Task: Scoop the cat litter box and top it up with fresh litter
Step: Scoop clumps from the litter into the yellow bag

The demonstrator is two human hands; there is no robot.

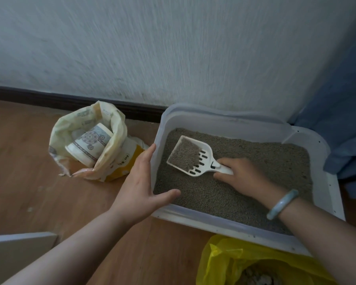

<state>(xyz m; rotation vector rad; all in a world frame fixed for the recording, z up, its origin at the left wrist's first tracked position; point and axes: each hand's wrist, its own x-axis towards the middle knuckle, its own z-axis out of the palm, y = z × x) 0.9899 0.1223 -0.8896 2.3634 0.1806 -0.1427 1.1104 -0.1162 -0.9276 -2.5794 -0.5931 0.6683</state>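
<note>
Head view: the litter box (245, 120) sits on the floor (29, 161) against the wall, filled with grey litter (255, 165). The right hand (243, 177) curls round the handle of the white scoop (190, 156), which lies low over the litter toward the box's 10 o'clock corner, its tray heaped with grains. The left hand (140, 182) is open, its straight fingers flat against the outside of the 9 o'clock wall and the thumb spread over the rim at the near corner, bracing the box.

Sifting looks like the step in hand. It would go best with the scoop held level and shaken gently side to side over the box, so clean grains fall through the slots and only clumps remain; whether this load holds any clumps cannot be told. The yellow waste bag (224, 262) gapes at 6 o'clock, just beside the near rim, so the carry is short, though a tilted tray would spill onto the floor. At 9 o'clock, near the box, stands the open litter bag (113, 128) with a paper cup (88, 145) inside, ready for topping up.
</note>
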